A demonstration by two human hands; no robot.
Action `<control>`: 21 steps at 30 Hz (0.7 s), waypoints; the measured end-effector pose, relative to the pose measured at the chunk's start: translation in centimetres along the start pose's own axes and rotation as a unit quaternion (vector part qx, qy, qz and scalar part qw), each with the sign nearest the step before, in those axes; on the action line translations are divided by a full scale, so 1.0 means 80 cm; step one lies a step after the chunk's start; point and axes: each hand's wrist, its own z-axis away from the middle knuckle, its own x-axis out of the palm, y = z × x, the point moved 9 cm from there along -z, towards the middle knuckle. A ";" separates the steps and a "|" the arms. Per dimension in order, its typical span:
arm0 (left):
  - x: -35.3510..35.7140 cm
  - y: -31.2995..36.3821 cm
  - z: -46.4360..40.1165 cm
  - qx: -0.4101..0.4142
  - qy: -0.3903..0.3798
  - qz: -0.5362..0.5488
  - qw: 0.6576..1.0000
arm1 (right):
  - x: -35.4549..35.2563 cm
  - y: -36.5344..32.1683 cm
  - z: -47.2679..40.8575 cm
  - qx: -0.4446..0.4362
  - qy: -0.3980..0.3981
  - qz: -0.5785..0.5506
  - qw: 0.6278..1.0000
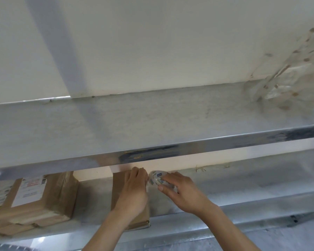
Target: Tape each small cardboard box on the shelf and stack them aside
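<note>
Right now we are in the taping step on a single small cardboard box (121, 192), which lies flat on the lower metal shelf (234, 192), close to its front edge. Our left hand (133, 191) rests on the top of the box, fingers laid fairly straight toward its far right corner, pressing it down. Our right hand (181, 192) grips a roll of tape (157, 179) just beside the box's right edge, fingers and thumb curled round the roll. Whether a strip already runs from the roll onto the cardboard we cannot tell; the gap between the two hands is too blurred.

Off to the left on the same shelf sits a pile of brown parcels (34, 200), one with a white label on top, well apart from the box in hand. The upper shelf (152, 124) carries only a crumpled clear plastic bag (288, 78) at its right end.

We judge the next move calls for drawing tape across the top seam while the left hand pins the box, then tearing it and moving the box over to the pile.
</note>
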 end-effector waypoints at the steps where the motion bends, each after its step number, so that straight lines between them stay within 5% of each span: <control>1: 0.003 0.001 0.000 0.017 -0.003 -0.007 1.000 | 0.002 0.004 0.000 0.003 -0.012 0.011 1.000; 5: 0.003 -0.019 -0.001 -0.056 -0.004 0.096 0.994 | 0.007 0.034 0.000 0.032 -0.061 0.106 0.992; 9: -0.022 -0.060 0.009 -0.131 0.075 0.165 0.975 | -0.003 0.134 0.010 0.205 -0.086 0.177 0.959; 13: -0.034 -0.112 0.021 -0.176 0.144 0.158 0.961 | -0.007 0.195 0.025 0.283 -0.077 0.251 0.922; 19: -0.017 -0.165 0.042 -0.236 0.149 0.177 0.944 | 0.014 0.189 0.027 0.326 -0.110 0.321 0.882; 21: -0.013 -0.173 0.050 -0.249 0.144 0.195 0.937 | 0.029 0.165 0.015 0.301 -0.079 0.294 0.904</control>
